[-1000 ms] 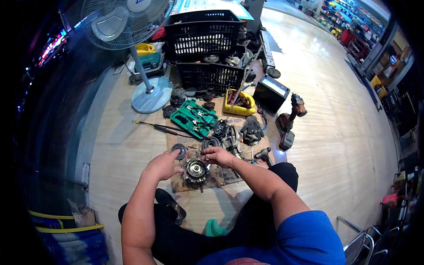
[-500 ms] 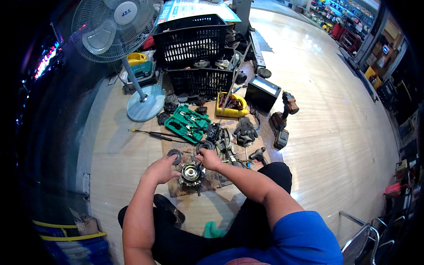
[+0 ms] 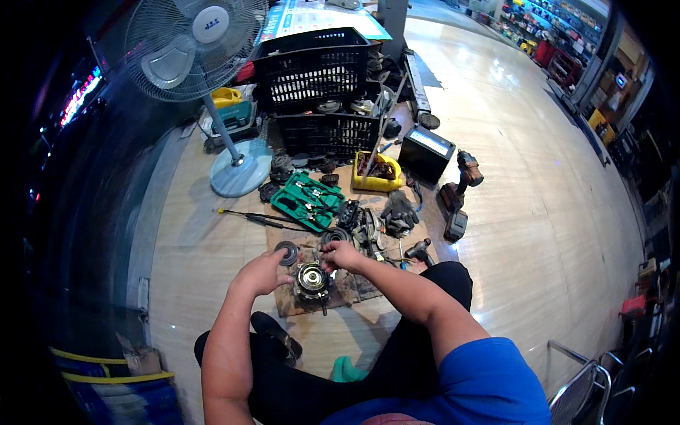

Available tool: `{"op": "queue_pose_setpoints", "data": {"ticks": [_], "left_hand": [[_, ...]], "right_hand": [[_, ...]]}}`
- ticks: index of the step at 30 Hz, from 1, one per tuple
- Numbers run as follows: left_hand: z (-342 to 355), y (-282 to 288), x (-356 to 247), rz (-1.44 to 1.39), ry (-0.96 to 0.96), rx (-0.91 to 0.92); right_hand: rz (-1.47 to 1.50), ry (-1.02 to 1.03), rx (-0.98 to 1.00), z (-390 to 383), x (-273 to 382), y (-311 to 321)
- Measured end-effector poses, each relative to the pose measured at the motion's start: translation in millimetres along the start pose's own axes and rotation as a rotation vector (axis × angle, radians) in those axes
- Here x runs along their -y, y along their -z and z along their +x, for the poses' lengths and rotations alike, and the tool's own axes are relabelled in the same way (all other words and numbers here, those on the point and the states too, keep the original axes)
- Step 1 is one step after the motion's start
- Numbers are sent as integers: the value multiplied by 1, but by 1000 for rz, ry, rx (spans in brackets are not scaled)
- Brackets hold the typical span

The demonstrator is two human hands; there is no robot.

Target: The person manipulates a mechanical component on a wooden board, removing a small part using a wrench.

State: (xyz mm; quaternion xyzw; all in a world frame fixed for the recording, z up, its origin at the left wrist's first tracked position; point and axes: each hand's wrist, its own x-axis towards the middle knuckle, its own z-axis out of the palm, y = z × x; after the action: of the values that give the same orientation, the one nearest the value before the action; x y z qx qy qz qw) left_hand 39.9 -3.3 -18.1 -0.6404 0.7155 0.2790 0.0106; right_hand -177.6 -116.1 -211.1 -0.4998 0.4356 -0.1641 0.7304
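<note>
A round metal machine part with a shiny ringed centre [image 3: 312,280] sits on a stained cardboard sheet [image 3: 289,304] in front of me. At its upper left, my left hand [image 3: 262,273] has thumb and fingers spread, and the fingertips touch a dark grooved ring [image 3: 287,253]. My right hand [image 3: 343,256] is at the part's upper right edge with its fingers bent together; whatever they pinch is too small to make out. Just beyond the right hand lies another dark round grooved piece [image 3: 336,236].
Past my hands lie a green tool case [image 3: 308,201], dark gloves [image 3: 400,212], a hammer [image 3: 419,249] and a yellow cut-open container [image 3: 376,173]. Farther back are a battery [image 3: 426,152], a cordless driver [image 3: 464,183], black crates [image 3: 312,74] and a standing fan [image 3: 237,159].
The view has shifted slightly, moving everything a little right and down. My right fingertips have dropped closer to the machine part's edge. My left hand stays by the grooved ring.
</note>
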Motion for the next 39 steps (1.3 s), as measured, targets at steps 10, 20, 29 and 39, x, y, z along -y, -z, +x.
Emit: {"op": "queue_pose_setpoints", "data": {"ticks": [10,20,29,39], "left_hand": [[-8,6,1,62,42,-30],[-5,15,-13,7,49,44],[-1,9,-5,34,33,25],[0,5,-7,38,26,1]], "right_hand": [[-1309,294,-218,-35,20,-10],[-440,-67,199,-22,22,-1],[-659,164,392,-15,12,13],[-1114,302,-42,-30,34,2]]}}
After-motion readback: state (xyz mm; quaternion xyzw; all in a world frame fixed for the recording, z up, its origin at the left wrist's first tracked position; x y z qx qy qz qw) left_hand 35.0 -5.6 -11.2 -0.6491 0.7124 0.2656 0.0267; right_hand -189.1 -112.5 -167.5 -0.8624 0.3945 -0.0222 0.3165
